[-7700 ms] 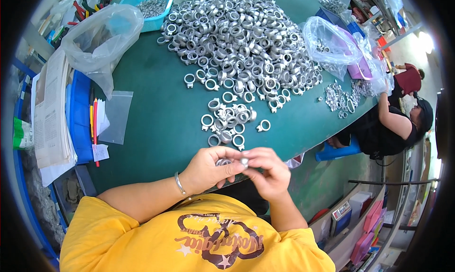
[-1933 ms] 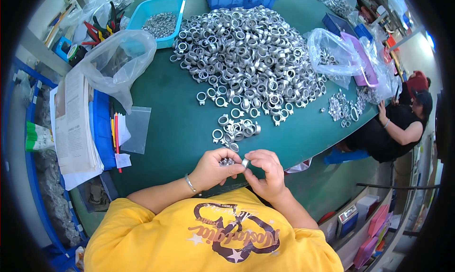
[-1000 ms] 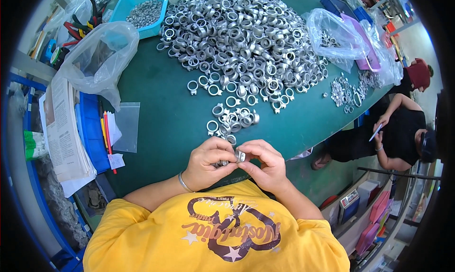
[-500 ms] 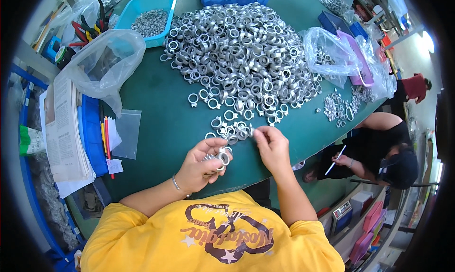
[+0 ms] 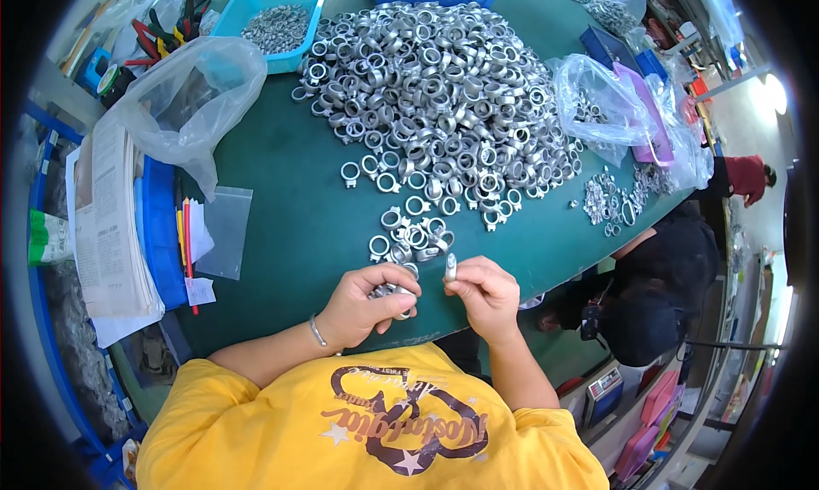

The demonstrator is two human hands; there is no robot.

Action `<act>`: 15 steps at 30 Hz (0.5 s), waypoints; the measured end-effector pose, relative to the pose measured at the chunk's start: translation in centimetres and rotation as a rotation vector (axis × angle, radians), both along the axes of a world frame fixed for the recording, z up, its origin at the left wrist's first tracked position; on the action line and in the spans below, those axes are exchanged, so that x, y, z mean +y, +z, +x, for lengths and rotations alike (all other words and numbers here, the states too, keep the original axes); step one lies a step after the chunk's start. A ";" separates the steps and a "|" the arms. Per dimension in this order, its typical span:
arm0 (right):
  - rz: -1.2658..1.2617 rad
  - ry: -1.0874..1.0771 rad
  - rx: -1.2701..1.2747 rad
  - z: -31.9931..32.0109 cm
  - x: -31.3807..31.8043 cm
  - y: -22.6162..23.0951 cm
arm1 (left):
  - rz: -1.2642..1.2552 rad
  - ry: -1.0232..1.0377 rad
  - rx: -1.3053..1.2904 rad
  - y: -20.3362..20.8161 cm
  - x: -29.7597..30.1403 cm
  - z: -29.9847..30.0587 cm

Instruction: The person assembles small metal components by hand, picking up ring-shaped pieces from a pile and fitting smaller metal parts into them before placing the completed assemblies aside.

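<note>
My left hand is closed around several silver metal rings, partly hidden by its fingers. Between the thumb and fingertips of my right hand, a single metal ring is held upright, seen edge-on. The two hands are apart, near the table's front edge. Just beyond them lies a small cluster of loose rings, each with a small lug on its band where it can be made out. Behind that cluster rises a large heap of the same rings.
A turquoise basket of small metal parts and an open plastic bag stand at left. Pliers, newspapers and a blue tray line the left edge. Right of the heap are a plastic bag, small parts and a co-worker.
My right hand has drawn back from the small cluster with a ring in its fingers. My left hand has turned slightly over its rings. The co-worker at right has bent lower.
</note>
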State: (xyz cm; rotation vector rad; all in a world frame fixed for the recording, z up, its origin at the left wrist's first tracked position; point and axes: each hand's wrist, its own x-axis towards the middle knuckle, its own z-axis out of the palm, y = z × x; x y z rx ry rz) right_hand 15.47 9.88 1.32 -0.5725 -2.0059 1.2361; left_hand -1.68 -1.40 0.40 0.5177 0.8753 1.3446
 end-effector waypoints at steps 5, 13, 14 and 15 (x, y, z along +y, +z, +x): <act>0.232 0.085 -0.019 -0.5 -0.6 0.4 | 0.149 0.091 0.493 0.7 -0.1 0.1; 0.210 0.163 -0.027 -0.5 -1.4 -0.2 | 0.330 0.167 0.770 0.3 0.1 0.2; 0.204 0.165 -0.025 -0.5 -1.4 -0.2 | 0.336 0.172 0.775 0.4 0.1 0.2; 0.197 0.167 -0.022 -0.6 -1.4 -0.1 | 0.343 0.177 0.780 0.4 0.1 0.2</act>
